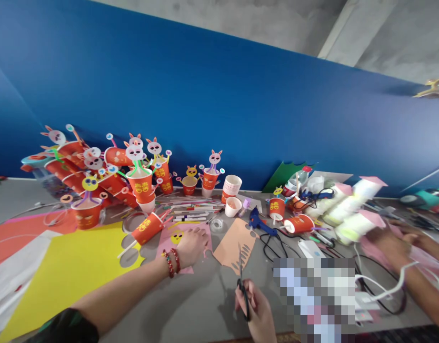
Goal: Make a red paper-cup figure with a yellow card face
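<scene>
My left hand (194, 247), with a red bead bracelet on its wrist, lies over a sheet of pink paper (165, 238), fingers apart and bent slightly. A yellow paper face (177, 237) lies on the pink sheet beside my fingers. My right hand (257, 309) grips black-handled scissors (244, 297) near the table's front edge, blades pointing away from me. Beyond it is an orange paper sheet (228, 243) with cut-out notches; the blades overlap it in view, and whether they touch it I cannot tell.
Red paper cups with animal faces (140, 183) crowd the back left. Yellow paper (76, 271) covers the left side. Markers (191, 214) lie behind my left hand. A blue glue gun (260, 223) and cables are right of centre. Another person's hands (391, 243) work at far right.
</scene>
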A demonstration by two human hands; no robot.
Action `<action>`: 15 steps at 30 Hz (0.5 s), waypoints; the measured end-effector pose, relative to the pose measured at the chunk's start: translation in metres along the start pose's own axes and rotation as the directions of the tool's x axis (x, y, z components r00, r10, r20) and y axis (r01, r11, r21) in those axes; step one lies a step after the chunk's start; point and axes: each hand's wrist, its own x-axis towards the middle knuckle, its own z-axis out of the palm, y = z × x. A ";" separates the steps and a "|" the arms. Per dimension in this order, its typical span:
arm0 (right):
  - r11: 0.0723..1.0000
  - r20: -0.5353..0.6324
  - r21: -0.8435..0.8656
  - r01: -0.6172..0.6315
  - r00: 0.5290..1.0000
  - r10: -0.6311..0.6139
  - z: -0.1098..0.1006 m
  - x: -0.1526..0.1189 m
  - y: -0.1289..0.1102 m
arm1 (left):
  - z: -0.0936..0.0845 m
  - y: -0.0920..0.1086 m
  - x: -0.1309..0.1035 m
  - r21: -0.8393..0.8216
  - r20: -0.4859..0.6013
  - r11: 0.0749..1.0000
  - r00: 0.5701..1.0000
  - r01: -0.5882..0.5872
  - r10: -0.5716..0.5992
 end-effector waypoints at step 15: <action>0.960 0.070 0.274 -0.064 0.996 0.046 0.021 0.018 -0.030 | -0.015 0.002 -0.046 -0.091 -0.442 0.943 0.862 -0.320 0.250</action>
